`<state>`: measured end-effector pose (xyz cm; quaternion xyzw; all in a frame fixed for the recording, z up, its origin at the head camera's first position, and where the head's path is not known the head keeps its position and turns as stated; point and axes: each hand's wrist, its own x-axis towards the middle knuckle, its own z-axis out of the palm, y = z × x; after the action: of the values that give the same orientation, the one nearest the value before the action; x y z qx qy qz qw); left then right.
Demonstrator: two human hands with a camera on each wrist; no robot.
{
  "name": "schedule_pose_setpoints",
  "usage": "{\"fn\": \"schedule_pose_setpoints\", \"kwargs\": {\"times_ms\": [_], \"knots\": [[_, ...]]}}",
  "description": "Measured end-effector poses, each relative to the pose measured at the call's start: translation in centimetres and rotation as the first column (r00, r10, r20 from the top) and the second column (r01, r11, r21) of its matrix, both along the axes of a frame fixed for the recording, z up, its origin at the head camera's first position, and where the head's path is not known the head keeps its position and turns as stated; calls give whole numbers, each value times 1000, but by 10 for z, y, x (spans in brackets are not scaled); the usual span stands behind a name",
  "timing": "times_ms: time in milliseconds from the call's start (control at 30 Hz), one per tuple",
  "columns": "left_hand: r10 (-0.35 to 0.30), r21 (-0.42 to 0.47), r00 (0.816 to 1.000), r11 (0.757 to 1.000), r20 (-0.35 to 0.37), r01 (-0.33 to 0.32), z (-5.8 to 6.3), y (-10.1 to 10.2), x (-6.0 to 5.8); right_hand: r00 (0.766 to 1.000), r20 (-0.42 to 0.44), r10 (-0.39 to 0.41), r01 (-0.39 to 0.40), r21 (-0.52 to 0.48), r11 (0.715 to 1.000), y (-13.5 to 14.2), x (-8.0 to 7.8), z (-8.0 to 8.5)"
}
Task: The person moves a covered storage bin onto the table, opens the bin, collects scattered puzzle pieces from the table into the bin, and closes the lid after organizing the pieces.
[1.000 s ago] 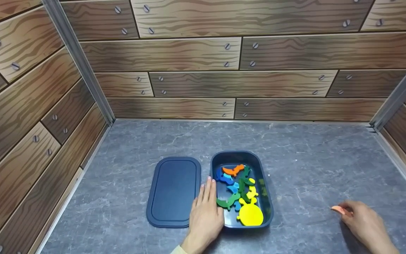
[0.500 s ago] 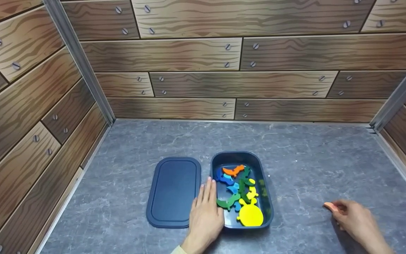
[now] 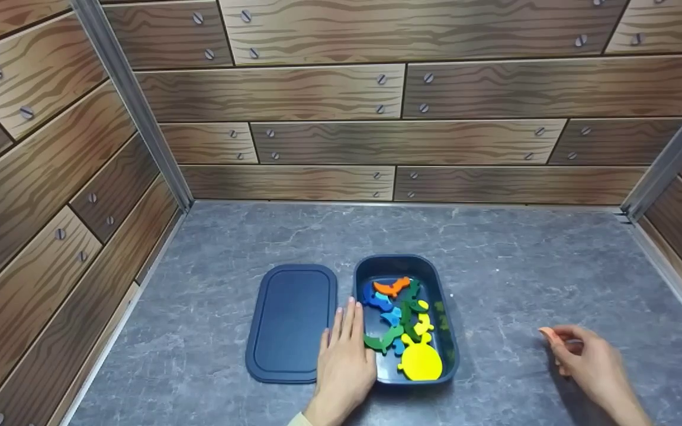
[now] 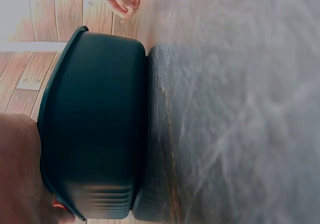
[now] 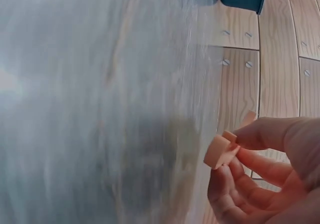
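My left hand (image 3: 346, 361) lies with straight fingers along the left rim of a dark blue box (image 3: 449, 346), between it and the lid. In the left wrist view, the box's outer wall (image 4: 95, 114) stands on the grey surface beside that hand. Out to the right, my right hand (image 3: 594, 365) pinches a small pale-orange piece (image 5: 218, 151) between thumb and fingers, off the tabletop; its full shape is partly hidden. Inside the box lie several flat animal-like pieces: a big yellow one (image 3: 421, 361), an orange one (image 3: 392, 286), a green one (image 3: 385, 339) and blue ones (image 3: 378, 300).
A flat dark blue lid (image 3: 292, 325) lies on the grey marbled tabletop (image 3: 512, 254), left of the box. Wood-patterned walls (image 3: 400, 142) with metal corner strips enclose the back and both sides.
My right hand has shifted a little left and away from me, with the orange piece tilting in its fingers. My left hand and the box stay where they were.
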<state>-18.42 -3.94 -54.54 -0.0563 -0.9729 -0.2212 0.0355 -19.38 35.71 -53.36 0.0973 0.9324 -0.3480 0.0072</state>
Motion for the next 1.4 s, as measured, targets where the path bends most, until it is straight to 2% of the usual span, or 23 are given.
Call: {"fn": "schedule_pose_setpoints", "kwargs": {"times_ms": [267, 467, 733, 867, 1067, 1167, 1400], "knots": [[0, 4, 1000, 1000, 13, 0, -1, 0, 1, 995, -65, -75, 63, -166, 984, -16, -3, -1], [-1, 4, 1000, 1000, 7, 1, -1, -1, -1, 981, -163, -103, 36, -374, 927, -26, -6, -1], [4, 15, 1000, 1000, 9, -4, -1, -1, 0, 955, -254, -151, 10, -484, 875, -38, -14, 2], [5, 26, 1000, 1000, 17, -5, -1, 0, 0, 942, -291, -167, -25, -556, 831, -45, -17, 4], [4, 32, 1000, 999, -8, -4, -2, 0, 0, 941, -304, -150, -101, -674, 732, -54, -17, 11], [3, 34, 1000, 999, -11, -3, -2, 0, 0, 939, -309, -152, -116, -700, 705, -58, -18, 15], [1, 19, 1000, 1000, -5, -1, -2, 0, 0, 929, -332, -164, -144, -732, 666, -68, -20, 21]]}}
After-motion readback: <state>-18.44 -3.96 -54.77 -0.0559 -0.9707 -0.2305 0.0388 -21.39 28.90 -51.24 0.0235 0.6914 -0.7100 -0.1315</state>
